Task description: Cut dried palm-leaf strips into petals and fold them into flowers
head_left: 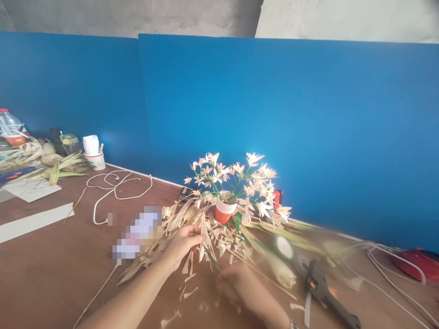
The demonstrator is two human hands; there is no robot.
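Note:
My left hand is closed, pinching a pale dried corn husk strip between thumb and fingers. Blurred by motion, my right hand is close by on the right, its fingers curled around a thin, dark, blade-like tool. The tool's tip points toward the husk; its handle is hidden. Behind both hands stands an orange-and-white paper cup holding green stems with cream husk flowers. More husks and cut flower pieces lie around the cup, and small scraps are scattered in front.
A black glue gun lies at the right, beside blurred husks and white cables. On the left are a pixelated object, a white cable, a white cup and a white strip. A blue partition borders the table.

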